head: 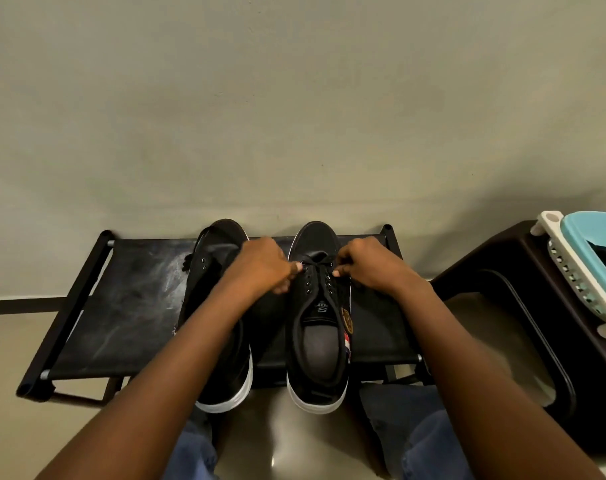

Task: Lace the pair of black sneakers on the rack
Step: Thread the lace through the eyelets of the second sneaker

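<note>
The fingers of the left hand [263,263] were curled and pinched on the black lace [318,262] at the right sneaker [317,317]'s nine-o'clock eyelets, while the lace's other end was pinched by the right hand [371,263] at three o'clock. Both sneakers were set side by side on the rack [121,306], heels overhanging its near edge; the left sneaker [222,306] was partly covered by the left forearm. Bare rack fabric was seen toward nine o'clock. A dark stool [523,306] carrying a blue basket [585,258] was seen at three o'clock.
</note>
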